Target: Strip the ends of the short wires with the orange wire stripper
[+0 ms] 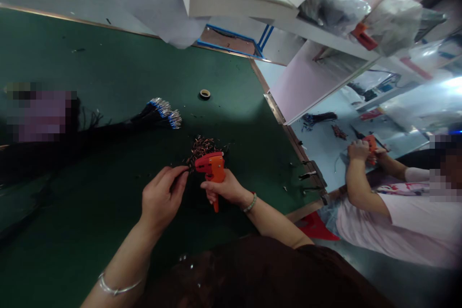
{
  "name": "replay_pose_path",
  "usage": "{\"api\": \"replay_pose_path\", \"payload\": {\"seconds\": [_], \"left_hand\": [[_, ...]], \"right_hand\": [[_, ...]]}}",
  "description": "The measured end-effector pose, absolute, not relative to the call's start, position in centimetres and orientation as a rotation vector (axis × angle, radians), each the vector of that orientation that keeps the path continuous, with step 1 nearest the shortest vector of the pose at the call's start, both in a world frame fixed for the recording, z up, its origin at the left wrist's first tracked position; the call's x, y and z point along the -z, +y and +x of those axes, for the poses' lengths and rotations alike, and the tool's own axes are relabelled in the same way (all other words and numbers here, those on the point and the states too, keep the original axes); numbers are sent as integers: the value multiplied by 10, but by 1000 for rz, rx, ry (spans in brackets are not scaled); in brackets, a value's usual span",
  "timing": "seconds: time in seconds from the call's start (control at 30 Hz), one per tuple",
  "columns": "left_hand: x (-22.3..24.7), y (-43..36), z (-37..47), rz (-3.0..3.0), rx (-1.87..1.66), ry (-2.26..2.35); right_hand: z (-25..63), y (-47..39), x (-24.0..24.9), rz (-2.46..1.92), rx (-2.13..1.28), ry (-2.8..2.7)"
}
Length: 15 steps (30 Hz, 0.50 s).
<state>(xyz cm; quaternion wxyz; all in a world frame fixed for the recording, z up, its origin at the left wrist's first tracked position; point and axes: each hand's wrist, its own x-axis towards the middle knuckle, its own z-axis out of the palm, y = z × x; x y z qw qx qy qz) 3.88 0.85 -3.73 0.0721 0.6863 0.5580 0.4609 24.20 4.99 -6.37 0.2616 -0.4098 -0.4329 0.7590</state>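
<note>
My right hand [229, 186] is wrapped round the handles of a red and orange wire stripper [212, 166], its jaws pointing left. At its mouth, the thumb and fingers of my left hand [162, 192] are pinched on a thin black wire [189, 169], mostly hidden by the fingers. Just beyond the tool lies a heap of short stripped wire bits [204, 147], black and copper-coloured. To the left stretches a thick bundle of black wires [126, 124], whose far ends carry silvery terminals [162, 107] with blue parts.
The green bench top [231, 82] bears a roll of tape [205, 94]. A white shelf [241, 0] overhangs the back. At right, a co-worker's hands [359, 150] hold another orange tool [370, 143] at a neighbouring table. Metal clamps [312, 175] stand at the bench's right edge.
</note>
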Motion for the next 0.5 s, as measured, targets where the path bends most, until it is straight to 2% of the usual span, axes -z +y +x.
{"api": "replay_pose_path", "payload": {"seconds": [0.5], "left_hand": [[37, 8, 40, 2042, -1365, 1685]], "right_hand": [[240, 48, 57, -1169, -1989, -1237]]}}
